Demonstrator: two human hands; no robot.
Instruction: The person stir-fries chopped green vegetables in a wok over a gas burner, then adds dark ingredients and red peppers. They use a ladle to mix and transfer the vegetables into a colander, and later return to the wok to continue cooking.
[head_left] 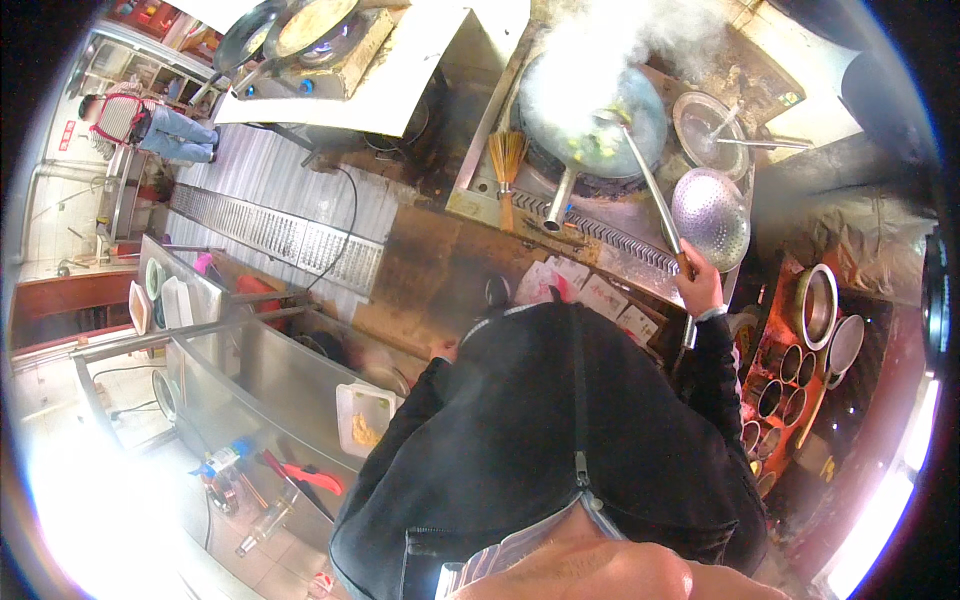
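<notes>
The left hand [443, 349] is beside the jacket [510, 400], too small and shaded to tell what its fingers hold, if anything. On the stove [478, 200], the wok [646, 112] steams with food [585, 153]. The ladle [652, 187] reaches in, the right hand's [703, 285] fingers wrapped around its handle. Apparently mid-stir; next calls for a low turning sweep.

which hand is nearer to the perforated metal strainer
Right. The right hand, gripping the long-handled ladle, is close by the near rim of the strainer; the left hand, partly hidden, is well off to its left, beside the person's waist.
</notes>
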